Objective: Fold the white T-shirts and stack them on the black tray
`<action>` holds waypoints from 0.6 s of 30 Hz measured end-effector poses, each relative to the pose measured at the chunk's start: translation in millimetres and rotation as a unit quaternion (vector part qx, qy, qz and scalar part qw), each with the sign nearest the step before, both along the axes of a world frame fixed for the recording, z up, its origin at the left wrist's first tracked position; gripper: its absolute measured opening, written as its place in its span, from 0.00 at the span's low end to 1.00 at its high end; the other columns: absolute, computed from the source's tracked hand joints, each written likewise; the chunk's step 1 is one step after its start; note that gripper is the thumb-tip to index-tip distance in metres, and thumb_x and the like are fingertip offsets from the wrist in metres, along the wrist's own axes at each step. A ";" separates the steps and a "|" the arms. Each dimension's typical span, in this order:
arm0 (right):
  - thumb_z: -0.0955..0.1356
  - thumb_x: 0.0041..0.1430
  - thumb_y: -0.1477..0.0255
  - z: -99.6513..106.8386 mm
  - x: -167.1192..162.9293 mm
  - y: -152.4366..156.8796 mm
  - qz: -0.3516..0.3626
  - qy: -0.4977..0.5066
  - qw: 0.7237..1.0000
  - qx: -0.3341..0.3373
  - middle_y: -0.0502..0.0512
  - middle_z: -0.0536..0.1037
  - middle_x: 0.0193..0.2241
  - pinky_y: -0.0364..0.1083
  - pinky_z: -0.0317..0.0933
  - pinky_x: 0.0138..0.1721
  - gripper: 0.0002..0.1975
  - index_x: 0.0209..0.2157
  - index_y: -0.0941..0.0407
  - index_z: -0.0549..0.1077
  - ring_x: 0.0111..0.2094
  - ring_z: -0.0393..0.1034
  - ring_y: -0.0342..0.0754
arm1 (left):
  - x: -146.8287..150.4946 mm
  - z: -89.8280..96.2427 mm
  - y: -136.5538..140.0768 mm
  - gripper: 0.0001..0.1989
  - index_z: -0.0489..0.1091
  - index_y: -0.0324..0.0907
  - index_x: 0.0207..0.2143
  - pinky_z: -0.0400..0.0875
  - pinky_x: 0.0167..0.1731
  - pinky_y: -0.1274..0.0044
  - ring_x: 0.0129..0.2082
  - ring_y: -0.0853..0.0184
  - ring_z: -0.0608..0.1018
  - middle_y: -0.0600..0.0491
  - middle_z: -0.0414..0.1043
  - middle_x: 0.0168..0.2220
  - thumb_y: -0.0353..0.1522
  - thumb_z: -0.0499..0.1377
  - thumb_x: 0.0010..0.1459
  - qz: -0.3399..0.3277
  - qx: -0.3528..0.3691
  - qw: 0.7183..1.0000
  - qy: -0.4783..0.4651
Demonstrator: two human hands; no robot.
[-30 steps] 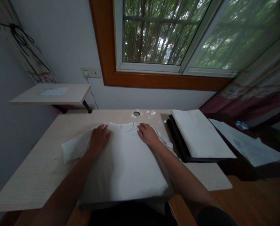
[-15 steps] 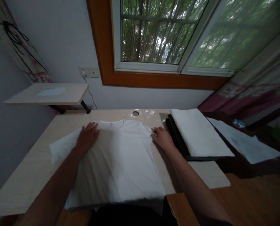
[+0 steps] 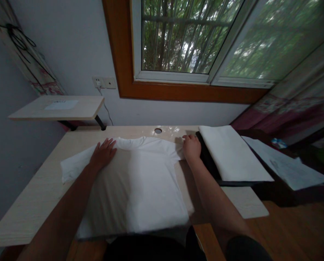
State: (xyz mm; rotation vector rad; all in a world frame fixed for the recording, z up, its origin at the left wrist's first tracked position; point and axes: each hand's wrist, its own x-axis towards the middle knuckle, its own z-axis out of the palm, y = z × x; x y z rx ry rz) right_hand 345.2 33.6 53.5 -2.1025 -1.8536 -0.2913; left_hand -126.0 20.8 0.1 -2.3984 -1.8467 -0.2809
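At far left, a small pale shelf (image 3: 89,106) with straight edges stands on dark legs (image 3: 100,123) above the light, faintly grained table (image 3: 39,203), a sheet of paper (image 3: 61,104) flat on top. Next, one short sleeve (image 3: 76,165) of the white T-shirt (image 3: 151,181) slants out leftward, its soft cloth lightly creased. The left hand (image 3: 103,154) lies palm down over the shoulder on that side, fingers extended and a little apart, seemingly resting rather than gripping. Between the hands the shirt is spread on the table, rounded collar (image 3: 130,144) toward the window (image 3: 189,43), its long axis running from there to the hem at the table's near edge; the thin fabric shows shallow folds and a broad shadow. The right hand (image 3: 191,146) is at the tip of the other sleeve, out beyond the shirt's body and clearly the nearer hand to that cuff; its fingers are curled, but whether they pinch the cloth I cannot tell. Just beside it lies a flat black item (image 3: 210,163) under a smooth, stiff-looking white sheet (image 3: 235,156), and a thinner loose sheet (image 3: 285,163) slopes away at far right
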 end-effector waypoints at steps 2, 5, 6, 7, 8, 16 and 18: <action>0.61 0.69 0.77 -1.7 -13.2 -2.8 0.032 0.011 0.999 0.006 0.63 0.76 0.50 0.48 0.59 0.48 0.17 0.52 0.56 0.77 0.48 0.67 0.54 | -0.8 -0.7 3.4 0.28 0.58 0.44 0.69 0.49 0.69 0.53 0.73 0.55 0.54 0.46 0.55 0.72 0.42 0.42 0.72 -0.001 -0.002 1.000 0.000; 0.62 0.69 0.77 -8.9 -41.4 -13.3 0.118 0.043 0.992 -0.020 0.60 0.76 0.47 0.46 0.60 0.48 0.15 0.50 0.56 0.78 0.47 0.68 0.52 | -0.4 -1.4 7.9 0.28 0.59 0.44 0.69 0.50 0.68 0.52 0.73 0.54 0.55 0.46 0.56 0.72 0.41 0.42 0.72 -0.002 0.001 1.000 0.002; 0.62 0.69 0.76 -11.9 -52.0 -18.8 0.150 0.050 0.987 -0.032 0.60 0.76 0.45 0.46 0.60 0.49 0.14 0.49 0.56 0.78 0.46 0.68 0.52 | 0.6 -0.9 8.8 0.27 0.61 0.44 0.68 0.51 0.68 0.52 0.73 0.54 0.56 0.46 0.57 0.71 0.41 0.43 0.72 -0.001 0.010 1.000 0.003; 0.63 0.69 0.75 -15.0 -62.3 -25.3 0.184 0.050 0.980 -0.050 0.59 0.76 0.43 0.46 0.60 0.49 0.13 0.48 0.56 0.78 0.45 0.68 0.52 | 2.3 0.3 9.1 0.26 0.62 0.44 0.67 0.51 0.68 0.52 0.72 0.53 0.57 0.46 0.59 0.71 0.40 0.44 0.71 0.003 0.024 1.000 0.005; 0.64 0.69 0.74 -17.9 -71.7 -32.3 0.206 0.045 0.975 -0.063 0.59 0.76 0.42 0.47 0.61 0.49 0.12 0.47 0.56 0.78 0.45 0.68 0.53 | 4.7 2.0 8.6 0.25 0.64 0.44 0.66 0.51 0.68 0.53 0.72 0.53 0.58 0.46 0.61 0.70 0.39 0.45 0.71 0.009 0.042 0.999 0.008; 0.63 0.71 0.66 -34.1 -79.9 -70.0 0.190 0.029 0.981 -0.022 0.62 0.72 0.54 0.54 0.59 0.56 0.16 0.57 0.52 0.72 0.53 0.62 0.59 | 47.1 8.1 -27.2 0.20 0.75 0.40 0.53 0.64 0.62 0.62 0.59 0.53 0.73 0.40 0.76 0.54 0.32 0.48 0.67 0.006 0.058 0.998 -0.005; 0.63 0.71 0.66 -37.8 -70.2 -71.7 0.188 0.028 0.982 -0.013 0.62 0.71 0.57 0.56 0.57 0.58 0.18 0.58 0.52 0.71 0.55 0.62 0.59 | 57.4 1.9 -42.0 0.22 0.72 0.41 0.58 0.61 0.65 0.62 0.62 0.55 0.71 0.42 0.73 0.59 0.34 0.48 0.68 -0.003 0.050 0.998 -0.024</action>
